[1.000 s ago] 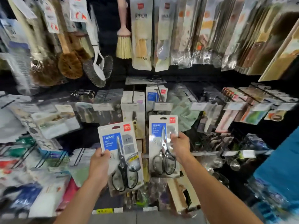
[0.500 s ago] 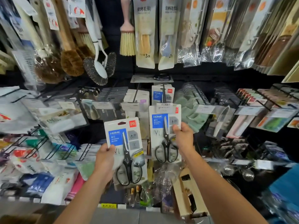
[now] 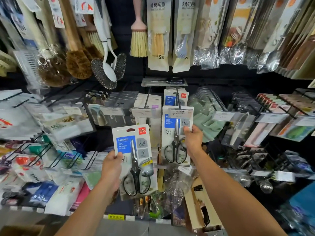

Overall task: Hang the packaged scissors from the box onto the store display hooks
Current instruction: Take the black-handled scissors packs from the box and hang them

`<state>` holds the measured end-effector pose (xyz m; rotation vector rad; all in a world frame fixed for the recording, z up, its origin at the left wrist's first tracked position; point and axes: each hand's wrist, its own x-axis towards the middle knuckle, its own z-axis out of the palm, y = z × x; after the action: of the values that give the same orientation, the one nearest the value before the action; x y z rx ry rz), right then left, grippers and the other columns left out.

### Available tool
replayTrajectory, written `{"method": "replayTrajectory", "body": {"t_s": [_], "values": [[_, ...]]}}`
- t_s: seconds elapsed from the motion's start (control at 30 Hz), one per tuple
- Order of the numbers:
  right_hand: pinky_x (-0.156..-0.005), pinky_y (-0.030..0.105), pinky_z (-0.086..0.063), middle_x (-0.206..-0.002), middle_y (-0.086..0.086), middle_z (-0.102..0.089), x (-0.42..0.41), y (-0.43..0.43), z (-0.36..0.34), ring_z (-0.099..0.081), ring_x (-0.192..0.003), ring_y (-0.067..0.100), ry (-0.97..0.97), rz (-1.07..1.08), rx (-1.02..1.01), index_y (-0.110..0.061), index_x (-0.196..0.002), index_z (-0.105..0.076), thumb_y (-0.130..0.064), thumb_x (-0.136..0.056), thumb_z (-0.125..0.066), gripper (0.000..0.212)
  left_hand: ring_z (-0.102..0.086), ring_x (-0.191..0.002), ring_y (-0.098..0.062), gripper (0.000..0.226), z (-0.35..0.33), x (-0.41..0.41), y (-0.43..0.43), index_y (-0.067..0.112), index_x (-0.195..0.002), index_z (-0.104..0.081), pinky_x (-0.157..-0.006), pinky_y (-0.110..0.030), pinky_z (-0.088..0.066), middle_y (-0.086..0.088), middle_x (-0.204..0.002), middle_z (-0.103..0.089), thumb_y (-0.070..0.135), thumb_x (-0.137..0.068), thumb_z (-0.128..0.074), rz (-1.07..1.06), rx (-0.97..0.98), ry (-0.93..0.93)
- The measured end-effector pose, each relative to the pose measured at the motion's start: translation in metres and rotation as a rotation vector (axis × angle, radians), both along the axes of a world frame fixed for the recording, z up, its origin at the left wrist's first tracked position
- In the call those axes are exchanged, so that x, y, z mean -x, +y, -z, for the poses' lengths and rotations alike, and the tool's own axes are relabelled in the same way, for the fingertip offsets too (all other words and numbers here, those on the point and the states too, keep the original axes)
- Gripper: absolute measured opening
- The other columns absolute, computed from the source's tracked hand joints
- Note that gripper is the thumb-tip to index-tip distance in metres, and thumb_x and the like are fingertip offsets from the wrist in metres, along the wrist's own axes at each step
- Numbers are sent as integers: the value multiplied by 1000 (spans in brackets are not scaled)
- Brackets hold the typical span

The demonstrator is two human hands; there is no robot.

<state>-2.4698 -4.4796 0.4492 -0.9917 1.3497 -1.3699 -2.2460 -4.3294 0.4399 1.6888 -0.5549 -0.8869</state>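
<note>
My left hand (image 3: 111,167) grips the left edge of a packaged pair of black-handled scissors (image 3: 134,160), a white card with a blue HOME label, held low and in front of the display. My right hand (image 3: 192,141) holds a second, matching scissors pack (image 3: 176,133) by its right edge, raised so its top sits behind the price tag (image 3: 180,111) at the tip of a black display hook (image 3: 178,99). Another scissors pack (image 3: 175,97) hangs further back on that hook. A corner of the cardboard box (image 3: 20,230) shows at the bottom left.
Brushes and scourers (image 3: 105,68) hang above left, bagged utensils (image 3: 221,40) above right. Neighbouring hooks hold grey packs (image 3: 117,108) on the left and green cloths (image 3: 206,120) on the right. An open carton (image 3: 201,206) stands low on the right.
My right hand has lifted its scissors pack up and back to the hook's price tag. The left hand with its pack has stayed low, and the view has tilted slightly upward.
</note>
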Motion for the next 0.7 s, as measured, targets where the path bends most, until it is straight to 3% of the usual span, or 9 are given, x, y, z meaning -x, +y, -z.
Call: {"method": "replayTrajectory", "body": {"t_s": [0.17, 0.23, 0.3, 0.4, 0.47, 0.5, 0.6, 0.67, 0.7], "values": [[-58, 15, -52, -96, -2, -71, -7, -21, -10, -65, -80, 11, 55, -18, -20, -15, -109, -65, -13, -96, -52, 19, -60, -93, -24, 18, -1, -2, -6, 22, -94, -63, -87, -39, -45, -5, -102, -70, 20, -101, -46, 18, 7, 11], [-58, 17, -47, -99, 4, -69, -10, -31, -14, -61, -81, 14, 116, -5, -25, -11, -111, -64, -13, -97, -50, 20, -58, -92, -24, 18, 0, -3, -7, 22, -94, -63, -85, -38, -44, -3, -100, -69, 19, -101, -46, 28, 9, 9], [-66, 23, -52, -103, 8, -67, -13, -41, -19, -59, -86, 18, 165, -10, -75, -8, -111, -61, -11, -98, -47, 20, -61, -94, -29, 17, 1, -4, -8, 21, -95, -63, -86, -41, -47, -6, -102, -70, 21, -100, -46, 36, 4, -9], [-97, 37, -50, -127, 15, -57, -14, -53, -27, -58, -110, 30, 252, -80, -156, -5, -128, -49, -4, -94, -49, 34, -63, -91, -22, 19, 0, -5, -9, 22, -94, -63, -87, -40, -47, -2, -101, -70, 18, -100, -46, 36, 12, -20], [-102, 38, -45, -134, 15, -50, -15, -59, -31, -51, -122, 32, 345, -131, -197, -3, -139, -37, -3, -91, -51, 50, -57, -84, -14, 20, -1, -1, -9, 22, -96, -63, -83, -33, -41, 1, -100, -68, 14, -101, -45, 40, 20, -36], [-97, 35, -46, -132, 11, -50, -15, -61, -33, -52, -119, 30, 380, -146, -215, -3, -139, -37, -4, -93, -52, 49, -56, -84, -14, 20, -2, 2, -8, 20, -100, -63, -82, -32, -39, 0, -102, -67, 12, -102, -45, 48, 28, -43], [-71, 25, -55, -103, 7, -58, -19, -66, -39, -58, -84, 19, 453, -118, -228, -2, -114, -57, -12, -96, -53, 21, -58, -83, -13, 21, -5, 9, -10, 16, -105, -64, -72, -27, -43, 0, -101, -68, 8, -102, -44, 92, 35, -17], [-84, 27, -52, -99, 10, -56, -17, -63, -44, -56, -88, 21, 608, -147, -252, -7, -98, -59, -18, -98, -51, 14, -56, -77, -11, 22, -6, 13, -13, 17, -101, -63, -65, -24, -41, 3, -94, -67, 7, -102, -43, 119, 24, 1], [-88, 27, -48, -107, 11, -57, -14, -62, -43, -56, -97, 24, 722, -200, -252, -10, -103, -59, -22, -99, -48, 17, -55, -77, -12, 22, -5, 15, -15, 18, -99, -63, -65, -24, -41, 4, -92, -67, 7, -102, -44, 129, 22, -6]]}}
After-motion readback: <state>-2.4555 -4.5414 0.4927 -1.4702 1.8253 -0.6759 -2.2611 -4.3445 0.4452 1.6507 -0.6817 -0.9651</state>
